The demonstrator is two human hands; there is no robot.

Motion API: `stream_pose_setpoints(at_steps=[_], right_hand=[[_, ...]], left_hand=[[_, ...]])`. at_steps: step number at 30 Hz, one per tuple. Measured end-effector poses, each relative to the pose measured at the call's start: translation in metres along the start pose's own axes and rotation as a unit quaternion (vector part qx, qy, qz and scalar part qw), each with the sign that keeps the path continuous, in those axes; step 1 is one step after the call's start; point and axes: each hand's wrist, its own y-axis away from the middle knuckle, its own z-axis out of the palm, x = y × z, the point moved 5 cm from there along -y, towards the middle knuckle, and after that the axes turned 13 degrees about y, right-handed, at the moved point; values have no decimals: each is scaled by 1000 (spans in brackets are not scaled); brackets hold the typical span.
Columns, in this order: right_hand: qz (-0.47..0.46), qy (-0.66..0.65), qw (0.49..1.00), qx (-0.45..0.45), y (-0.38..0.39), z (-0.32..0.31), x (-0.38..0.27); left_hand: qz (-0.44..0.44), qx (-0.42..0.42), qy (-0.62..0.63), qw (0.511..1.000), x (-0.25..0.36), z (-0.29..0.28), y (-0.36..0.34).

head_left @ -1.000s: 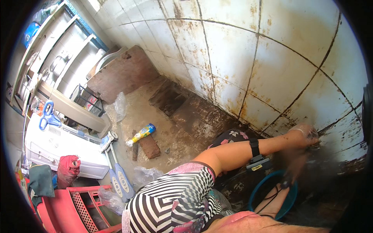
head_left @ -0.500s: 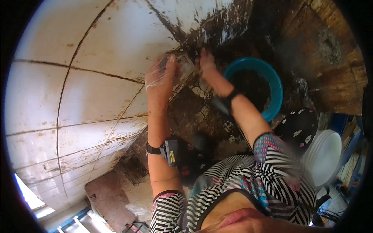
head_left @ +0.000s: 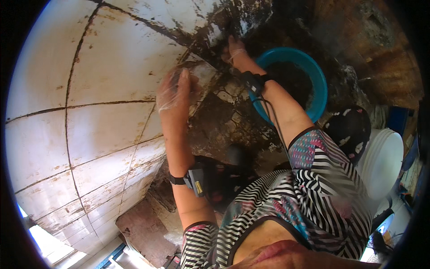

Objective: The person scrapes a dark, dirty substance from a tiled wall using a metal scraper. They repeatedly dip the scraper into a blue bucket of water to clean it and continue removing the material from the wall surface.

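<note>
My left hand [head_left: 175, 89], in a thin clear plastic glove, is raised in front of the stained white tiled wall [head_left: 107, 80]. Its fingers curl in and blur at their tips, so whatever they hold is hidden. Farther off, my right hand [head_left: 234, 48], also in a clear glove, reaches to the dark, grimy foot of the wall. Its fingers are lost against the black dirt there, and I cannot see whether they grip anything. A pale tile edge [head_left: 204, 71] shows between the two hands.
A teal basin [head_left: 320, 85] with dark contents stands right of my right forearm. A white bucket [head_left: 385, 161] is at the right, near my patterned knee [head_left: 347, 134]. Brown boards [head_left: 380, 58] rise at the far right. Below lies dirty, wet-looking floor [head_left: 228, 127].
The view has shifted, so the wall and basin sit differently in the picture. My right hand has moved farther up toward the dark corner; my left hand stays curled beside the wall.
</note>
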Motion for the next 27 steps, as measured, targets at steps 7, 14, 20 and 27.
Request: stream_pose_setpoints(at_steps=[7,14,20,27], right_hand=[[-99,70,992,34,15,27,24],[-41,3,999,-14,-8,47,57],[76,-109,991,-33,4,25,37],[2,21,1000,-16,13,21,35]], left_hand=[[-4,12,-9,1000,-3,8,-11],[-11,35,-21,999,-6,12,-3],[-29,16,-29,999,-1,13,1],[-17,14,4,1000,-9,20,-15]])
